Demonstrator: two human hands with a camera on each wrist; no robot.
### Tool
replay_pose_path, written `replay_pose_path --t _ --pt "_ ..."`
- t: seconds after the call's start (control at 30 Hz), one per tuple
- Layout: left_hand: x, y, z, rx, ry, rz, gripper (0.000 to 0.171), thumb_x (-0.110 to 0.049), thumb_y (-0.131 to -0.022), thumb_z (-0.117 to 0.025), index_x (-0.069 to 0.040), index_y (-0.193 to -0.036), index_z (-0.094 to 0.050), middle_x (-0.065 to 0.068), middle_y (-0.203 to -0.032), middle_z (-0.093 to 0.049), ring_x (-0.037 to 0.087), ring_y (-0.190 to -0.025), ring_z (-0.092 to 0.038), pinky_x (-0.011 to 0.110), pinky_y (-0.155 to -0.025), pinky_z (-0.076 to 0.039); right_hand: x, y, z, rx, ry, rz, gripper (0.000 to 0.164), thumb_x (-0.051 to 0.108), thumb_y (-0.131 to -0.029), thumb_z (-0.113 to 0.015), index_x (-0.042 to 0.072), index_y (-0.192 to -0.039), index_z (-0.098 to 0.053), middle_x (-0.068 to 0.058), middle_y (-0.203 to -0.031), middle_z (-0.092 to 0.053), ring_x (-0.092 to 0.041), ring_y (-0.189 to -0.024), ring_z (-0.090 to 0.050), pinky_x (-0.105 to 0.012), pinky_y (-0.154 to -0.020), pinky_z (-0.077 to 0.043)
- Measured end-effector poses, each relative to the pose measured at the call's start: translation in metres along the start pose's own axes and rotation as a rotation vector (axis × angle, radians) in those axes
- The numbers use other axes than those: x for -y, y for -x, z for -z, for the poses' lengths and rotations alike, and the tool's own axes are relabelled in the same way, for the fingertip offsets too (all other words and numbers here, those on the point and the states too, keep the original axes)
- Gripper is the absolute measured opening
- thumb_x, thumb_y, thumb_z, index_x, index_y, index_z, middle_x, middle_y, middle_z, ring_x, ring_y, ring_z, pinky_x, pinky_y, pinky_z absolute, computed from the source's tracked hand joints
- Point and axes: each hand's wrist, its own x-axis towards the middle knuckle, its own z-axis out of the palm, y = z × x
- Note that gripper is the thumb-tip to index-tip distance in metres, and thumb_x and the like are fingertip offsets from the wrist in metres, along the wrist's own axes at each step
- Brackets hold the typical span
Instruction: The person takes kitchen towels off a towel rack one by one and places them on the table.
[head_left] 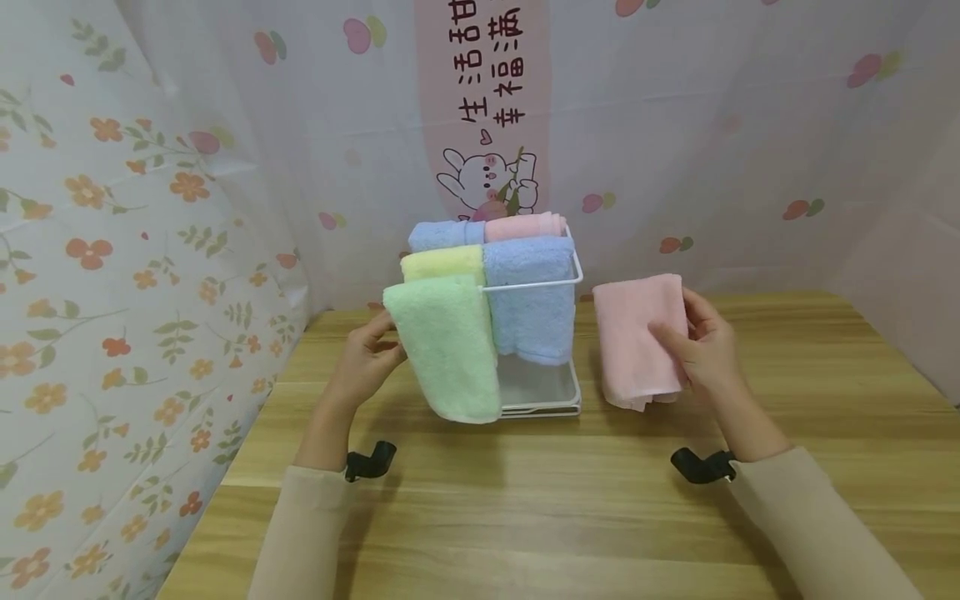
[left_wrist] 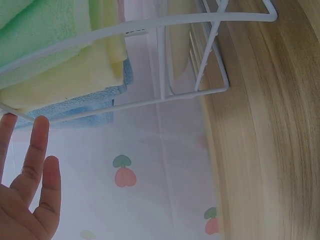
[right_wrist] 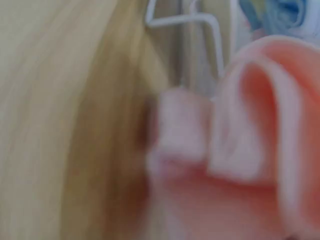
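Note:
A white wire rack (head_left: 532, 287) on the table carries folded towels over its rails. In front hang a light green towel (head_left: 446, 350) and a blue towel (head_left: 532, 300). Behind them are a yellow towel (head_left: 442, 262), another blue towel (head_left: 446, 236) and a pink one (head_left: 525, 225). My left hand (head_left: 365, 358) is at the rack's left side; in the left wrist view its extended fingers (left_wrist: 37, 155) reach the wire. To the right of the rack, my right hand (head_left: 708, 346) pinches a folded pink towel (head_left: 641, 337), whose loose folds blur in the right wrist view.
The rack has a pale tray (head_left: 536, 382) at its base. It stands toward the back of a wooden table (head_left: 510, 508). A printed cloth (head_left: 675, 150) hangs behind, and a floral curtain (head_left: 135, 333) borders the left side. Black wrist mounts (head_left: 701, 465) stick out from the sleeves.

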Motion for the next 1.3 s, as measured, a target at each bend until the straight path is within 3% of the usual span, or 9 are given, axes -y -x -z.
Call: replay_pose_path --t 0.17,0.3,0.43,0.57,0.7,0.93,1.13,1.23,1.3 --pt "0.0 0.001 -0.001 -0.003 0.007 0.011 0.035 -0.004 -0.092 -0.067 0.0 -0.126 -0.064 -0.001 -0.136 -0.062 0.003 -0.119 -0.054 0.057 -0.1 -0.051 -0.013 -0.009 0.01 0.105 0.086 -0.046 0.08 -0.001 -0.092 -0.066 0.023 -0.158 -0.027 0.003 -0.138 -0.048 -0.004 -0.103 -0.057 -0.018 -0.069 -0.06" --pt "0.0 0.001 -0.002 -0.003 0.004 0.014 0.038 -0.007 -0.09 -0.068 0.0 -0.127 -0.063 0.016 -0.14 -0.058 -0.005 -0.119 -0.052 0.057 -0.1 -0.051 -0.016 -0.012 0.013 0.124 0.095 -0.062 0.082 -0.001 -0.093 -0.065 0.024 -0.159 -0.023 0.002 -0.14 -0.046 -0.003 -0.103 -0.056 -0.018 -0.069 -0.06" --pt "0.0 0.001 -0.002 -0.01 0.001 0.012 0.037 -0.004 -0.09 -0.068 0.0 -0.126 -0.063 0.015 -0.137 -0.06 -0.008 -0.116 -0.052 0.056 -0.098 -0.053 -0.013 -0.013 0.011 0.168 0.001 -0.057 0.08 -0.006 -0.093 -0.061 0.023 -0.158 -0.026 0.008 -0.126 -0.05 -0.005 -0.099 -0.06 -0.021 -0.068 -0.061" --pt "0.0 0.001 -0.001 -0.024 0.016 -0.006 0.035 0.0 -0.091 -0.068 0.001 -0.126 -0.063 -0.007 -0.129 -0.065 -0.007 -0.114 -0.055 0.057 -0.097 -0.053 -0.01 -0.016 0.009 0.275 -0.082 -0.068 0.08 -0.011 -0.094 -0.055 0.023 -0.159 -0.023 0.001 -0.127 -0.047 -0.01 -0.096 -0.063 -0.026 -0.067 -0.062" --pt "0.001 0.001 -0.001 -0.034 0.025 -0.015 0.036 0.002 -0.09 -0.067 0.001 -0.126 -0.063 -0.021 -0.124 -0.063 -0.004 -0.113 -0.056 0.06 -0.096 -0.052 -0.015 -0.024 0.011 0.374 -0.043 -0.134 0.085 -0.012 -0.095 -0.052 0.028 -0.16 -0.015 0.0 -0.128 -0.043 -0.011 -0.099 -0.061 -0.029 -0.07 -0.063" --pt "0.004 0.002 -0.005 -0.013 -0.013 -0.002 0.034 0.0 -0.092 -0.065 -0.001 -0.127 -0.063 0.014 -0.135 -0.062 -0.001 -0.116 -0.055 0.054 -0.096 -0.055 -0.034 -0.043 0.031 0.473 0.067 -0.277 0.093 -0.011 -0.094 -0.052 0.029 -0.161 -0.001 0.002 -0.119 -0.05 -0.011 -0.097 -0.062 -0.031 -0.073 -0.061" --pt "0.003 0.002 -0.004 -0.029 0.003 -0.019 0.034 0.004 -0.091 -0.065 0.001 -0.125 -0.063 0.004 -0.126 -0.068 -0.006 -0.115 -0.055 0.055 -0.094 -0.055 -0.038 -0.058 0.04 0.531 0.219 -0.327 0.093 -0.006 -0.094 -0.056 0.023 -0.161 0.001 0.005 -0.119 -0.05 -0.009 -0.099 -0.06 -0.032 -0.076 -0.06" --pt "0.002 0.001 -0.004 -0.034 -0.002 -0.026 0.033 0.003 -0.09 -0.065 0.0 -0.124 -0.064 0.002 -0.124 -0.069 -0.006 -0.113 -0.056 0.055 -0.093 -0.056 -0.038 -0.063 0.041 0.523 0.288 -0.346 0.093 -0.005 -0.094 -0.057 0.019 -0.16 0.003 -0.009 -0.135 -0.044 -0.007 -0.099 -0.058 -0.027 -0.079 -0.059" --pt "0.003 0.0 -0.004 -0.035 -0.005 -0.027 0.032 0.003 -0.09 -0.065 0.0 -0.123 -0.064 0.009 -0.125 -0.068 -0.005 -0.112 -0.057 0.055 -0.093 -0.056 -0.039 -0.065 0.042 0.508 0.315 -0.366 0.092 -0.004 -0.094 -0.057 0.018 -0.16 0.004 -0.019 -0.143 -0.035 -0.006 -0.098 -0.058 -0.025 -0.079 -0.058"
